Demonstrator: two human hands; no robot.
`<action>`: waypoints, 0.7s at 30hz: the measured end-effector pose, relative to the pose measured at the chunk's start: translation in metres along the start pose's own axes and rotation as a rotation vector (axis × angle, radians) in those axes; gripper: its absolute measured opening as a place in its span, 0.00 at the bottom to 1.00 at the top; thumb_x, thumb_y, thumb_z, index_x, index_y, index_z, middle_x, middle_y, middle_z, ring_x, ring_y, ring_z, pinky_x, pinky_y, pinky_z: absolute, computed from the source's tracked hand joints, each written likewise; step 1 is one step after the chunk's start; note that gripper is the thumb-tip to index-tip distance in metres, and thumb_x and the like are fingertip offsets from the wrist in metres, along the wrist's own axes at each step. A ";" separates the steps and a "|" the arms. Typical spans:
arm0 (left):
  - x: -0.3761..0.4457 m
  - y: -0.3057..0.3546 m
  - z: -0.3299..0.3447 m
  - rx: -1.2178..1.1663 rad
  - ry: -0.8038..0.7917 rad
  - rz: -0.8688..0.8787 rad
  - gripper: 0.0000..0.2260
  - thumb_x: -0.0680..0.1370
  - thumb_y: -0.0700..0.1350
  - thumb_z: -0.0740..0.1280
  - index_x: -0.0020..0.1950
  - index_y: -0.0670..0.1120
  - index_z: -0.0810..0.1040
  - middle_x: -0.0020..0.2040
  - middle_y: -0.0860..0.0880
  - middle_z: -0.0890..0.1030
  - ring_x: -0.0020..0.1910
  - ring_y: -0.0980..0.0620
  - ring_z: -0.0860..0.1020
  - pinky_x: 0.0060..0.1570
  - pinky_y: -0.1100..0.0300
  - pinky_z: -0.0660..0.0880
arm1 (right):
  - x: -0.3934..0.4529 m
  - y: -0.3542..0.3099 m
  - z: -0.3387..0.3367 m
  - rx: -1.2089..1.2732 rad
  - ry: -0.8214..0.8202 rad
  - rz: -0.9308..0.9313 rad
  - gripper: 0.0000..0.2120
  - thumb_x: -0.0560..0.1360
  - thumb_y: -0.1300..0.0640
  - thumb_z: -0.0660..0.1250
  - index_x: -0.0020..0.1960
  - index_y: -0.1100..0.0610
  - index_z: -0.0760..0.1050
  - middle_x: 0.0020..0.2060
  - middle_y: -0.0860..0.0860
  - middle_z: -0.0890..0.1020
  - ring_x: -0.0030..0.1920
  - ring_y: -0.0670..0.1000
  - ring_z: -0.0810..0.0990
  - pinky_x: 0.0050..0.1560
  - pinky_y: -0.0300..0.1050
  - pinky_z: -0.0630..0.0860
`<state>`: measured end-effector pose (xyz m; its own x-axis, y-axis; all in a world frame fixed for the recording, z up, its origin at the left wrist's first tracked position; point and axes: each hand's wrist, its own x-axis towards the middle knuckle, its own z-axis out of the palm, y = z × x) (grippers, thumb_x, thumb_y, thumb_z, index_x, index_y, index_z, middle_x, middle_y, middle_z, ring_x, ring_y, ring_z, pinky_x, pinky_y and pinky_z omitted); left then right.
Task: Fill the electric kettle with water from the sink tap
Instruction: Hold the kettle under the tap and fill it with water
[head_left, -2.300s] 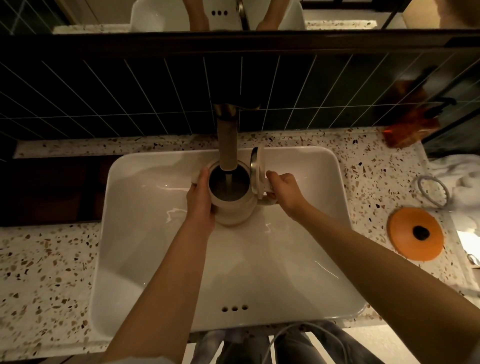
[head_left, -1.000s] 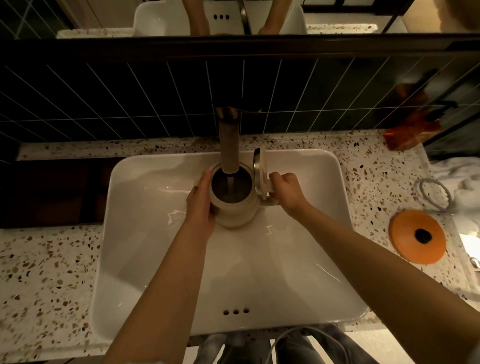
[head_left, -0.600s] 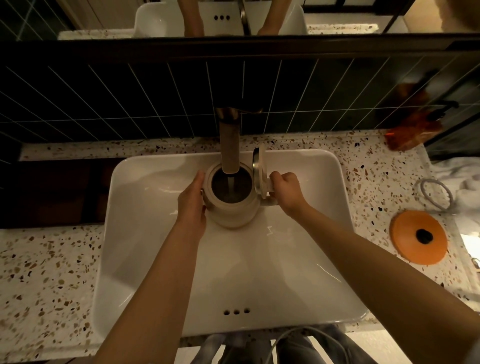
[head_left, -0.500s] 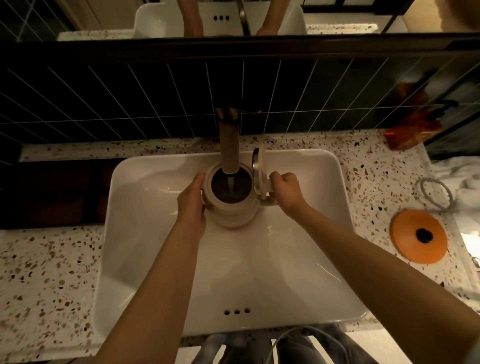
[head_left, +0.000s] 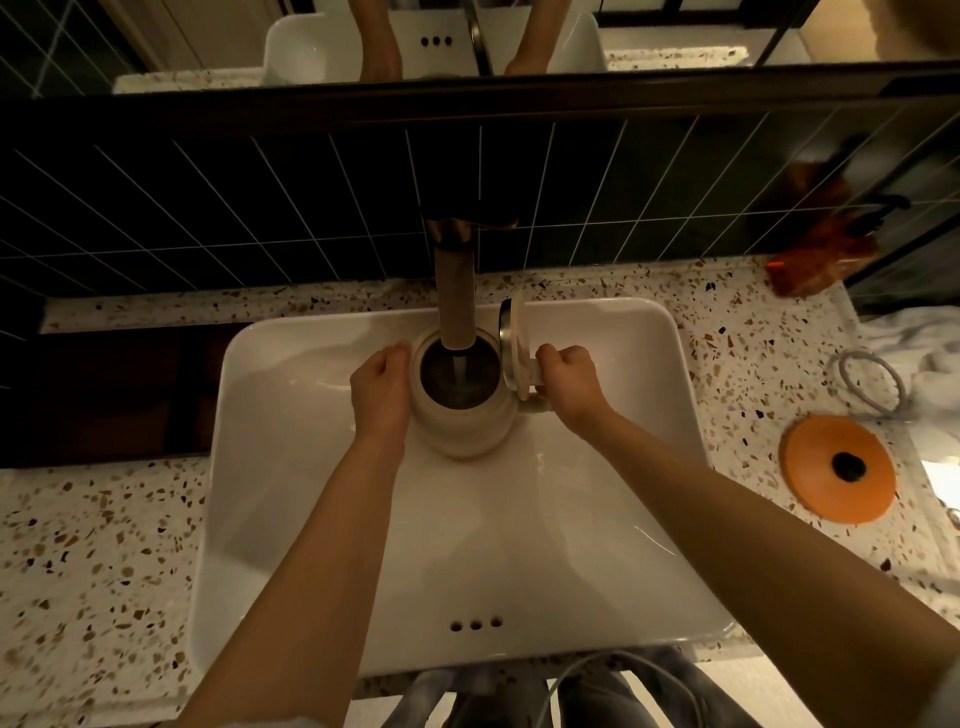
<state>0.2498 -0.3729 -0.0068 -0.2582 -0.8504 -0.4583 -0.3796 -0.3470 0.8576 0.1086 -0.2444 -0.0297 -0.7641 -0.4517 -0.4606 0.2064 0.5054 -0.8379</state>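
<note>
A cream electric kettle (head_left: 462, 431) stands inside the white sink (head_left: 291, 467), right under the brass tap (head_left: 456, 291). Its lid (head_left: 515, 353) is hinged up on the right side. A thin stream of water (head_left: 460, 370) runs from the spout into the dark open mouth. My left hand (head_left: 382, 395) presses against the kettle's left side with curled fingers. My right hand (head_left: 569, 384) grips the handle on the right, just below the raised lid.
Speckled terrazzo counter (head_left: 93, 561) surrounds the sink. On the right lie an orange round disc (head_left: 839, 470), a coiled grey cable (head_left: 872, 382) and white cloth (head_left: 924, 343). An orange bottle (head_left: 821, 254) stands by the dark tiled wall (head_left: 208, 208). A mirror hangs above.
My left hand has slid from the kettle's rim down to its left side. The kettle stays under the running tap and my right hand keeps its hold on the handle.
</note>
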 end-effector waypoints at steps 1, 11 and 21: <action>0.001 0.000 0.000 0.021 0.000 0.005 0.14 0.79 0.49 0.63 0.37 0.44 0.75 0.36 0.47 0.76 0.37 0.52 0.72 0.38 0.58 0.69 | 0.002 0.001 0.000 -0.001 0.000 0.001 0.17 0.78 0.60 0.57 0.30 0.58 0.63 0.28 0.55 0.68 0.29 0.51 0.68 0.24 0.35 0.70; 0.021 0.012 -0.002 0.239 -0.025 0.071 0.11 0.78 0.48 0.64 0.46 0.43 0.82 0.45 0.42 0.83 0.49 0.44 0.79 0.51 0.53 0.74 | 0.006 -0.001 0.001 0.013 -0.005 0.058 0.14 0.75 0.56 0.58 0.32 0.59 0.65 0.30 0.55 0.70 0.34 0.55 0.72 0.41 0.56 0.80; 0.039 0.067 -0.006 0.562 -0.086 0.820 0.25 0.78 0.37 0.59 0.76 0.46 0.63 0.75 0.46 0.65 0.73 0.49 0.65 0.70 0.57 0.64 | 0.006 -0.001 0.002 0.007 -0.011 0.093 0.13 0.73 0.53 0.59 0.34 0.60 0.67 0.33 0.57 0.72 0.36 0.55 0.74 0.43 0.60 0.82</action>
<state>0.2198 -0.4313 0.0339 -0.6840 -0.7040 0.1911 -0.4151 0.5910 0.6917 0.1049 -0.2496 -0.0321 -0.7348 -0.4112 -0.5394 0.2799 0.5405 -0.7934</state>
